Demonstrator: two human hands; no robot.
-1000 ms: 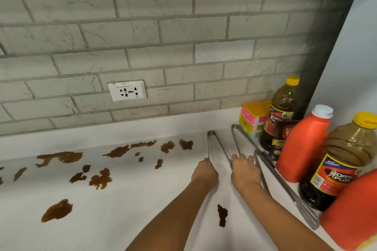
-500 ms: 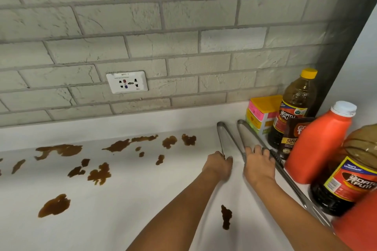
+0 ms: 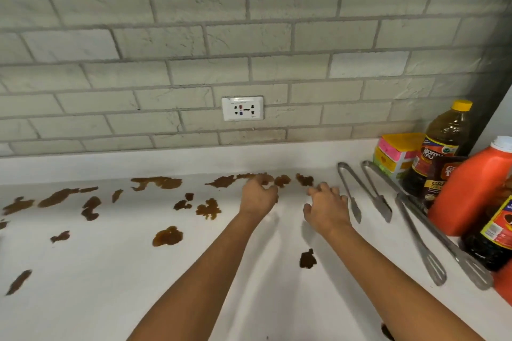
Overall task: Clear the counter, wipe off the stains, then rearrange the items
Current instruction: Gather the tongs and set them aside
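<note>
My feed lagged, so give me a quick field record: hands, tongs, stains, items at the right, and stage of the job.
left hand: empty, fingers loosely curled, above the counter
right hand: empty, fingers relaxed, left of the small tongs
small tongs: flat on the counter, untouched
long tongs: flat, beside the bottles
stains: many brown patches, unwiped
right side: orange jug, dark bottle, yellow-pink box
stage: items grouped at the right; wiping not yet begun, no cloth in view
</note>
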